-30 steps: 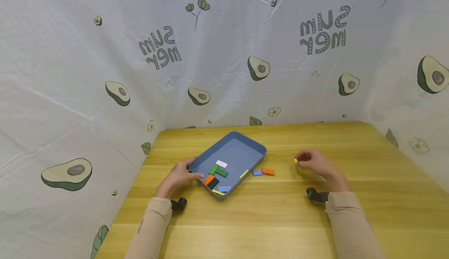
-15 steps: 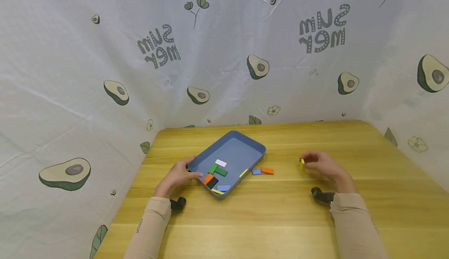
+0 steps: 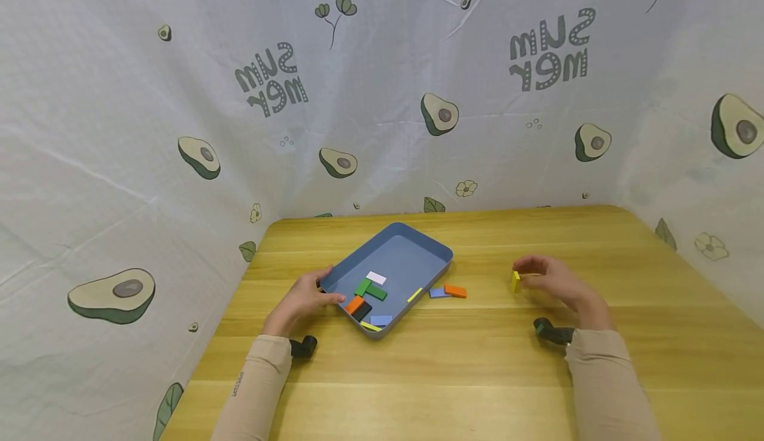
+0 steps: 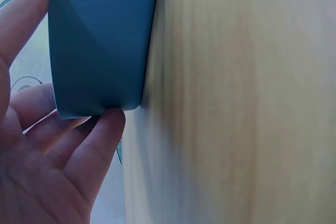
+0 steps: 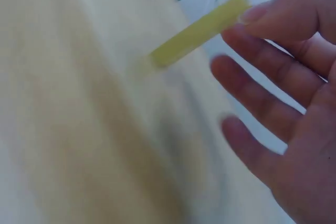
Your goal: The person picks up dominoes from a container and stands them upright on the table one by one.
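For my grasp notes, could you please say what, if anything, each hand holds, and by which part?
The right hand pinches a yellow block by one end; the left hand grips the blue tray at its left corner in the head view.

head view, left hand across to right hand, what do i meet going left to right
Left hand, blue tray, light-blue block outside it, orange block outside it, pinched yellow block, right hand.

Mirrored "sum mer", twice on the cloth
We see one beyond the left fingers, one beyond the right fingers; tiny lettering on the left sleeve escapes us.
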{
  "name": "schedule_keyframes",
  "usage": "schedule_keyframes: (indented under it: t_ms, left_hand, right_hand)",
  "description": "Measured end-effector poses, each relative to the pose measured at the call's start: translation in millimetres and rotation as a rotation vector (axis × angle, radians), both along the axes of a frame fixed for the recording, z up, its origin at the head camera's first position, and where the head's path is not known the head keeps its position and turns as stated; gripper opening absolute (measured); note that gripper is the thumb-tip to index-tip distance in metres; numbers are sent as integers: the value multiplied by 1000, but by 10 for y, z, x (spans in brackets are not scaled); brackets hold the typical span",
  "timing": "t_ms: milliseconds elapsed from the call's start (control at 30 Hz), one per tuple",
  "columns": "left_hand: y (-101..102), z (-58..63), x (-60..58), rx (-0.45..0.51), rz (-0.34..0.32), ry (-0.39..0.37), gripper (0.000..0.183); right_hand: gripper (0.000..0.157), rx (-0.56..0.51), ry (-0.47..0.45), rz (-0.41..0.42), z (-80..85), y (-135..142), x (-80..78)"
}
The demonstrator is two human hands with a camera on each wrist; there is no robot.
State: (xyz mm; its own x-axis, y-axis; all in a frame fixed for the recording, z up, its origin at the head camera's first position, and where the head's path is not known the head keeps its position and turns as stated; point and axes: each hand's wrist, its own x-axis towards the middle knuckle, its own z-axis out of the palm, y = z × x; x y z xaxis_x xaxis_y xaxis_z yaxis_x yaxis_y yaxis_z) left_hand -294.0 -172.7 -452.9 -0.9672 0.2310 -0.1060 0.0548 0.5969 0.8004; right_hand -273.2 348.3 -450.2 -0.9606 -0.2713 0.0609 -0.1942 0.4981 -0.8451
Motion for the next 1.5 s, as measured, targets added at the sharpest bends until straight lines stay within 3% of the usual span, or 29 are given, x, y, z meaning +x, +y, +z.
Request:
schedule_keyframes:
  t_ms: [133,267,400,567,1000,1167,1333,1500]
  left_hand:
    - [0,14,1,-4,0,5,90]
    - [1,36,3,-1,-3,10,89]
    - [-2,22,-4,3,-14,22,88]
    - [-13,-9,-1,6,-6,11,88]
    - [-9,0,18,-2,0,14,88]
    - [-8,-1,14,8,-7,13,89]
    - [-3,5,26,14,-3,13,88]
    - [4,17,33,7,-11,22,87]
  right_hand:
    - [36,100,60,-25,312,-221,66]
    - [34,152,65,47,482,-625,51]
    - [34,180,51,145,380,-977,-38]
    - [33,227,33,177,189,-1192,-131]
    - [19,184,-25,188,9,-1313,-258]
    - [17,195,-1,189,-2,-1314,-272]
    - [16,168,22,191,78,-1294,-241]
    - [22,6,2,166,346,-1144,-116]
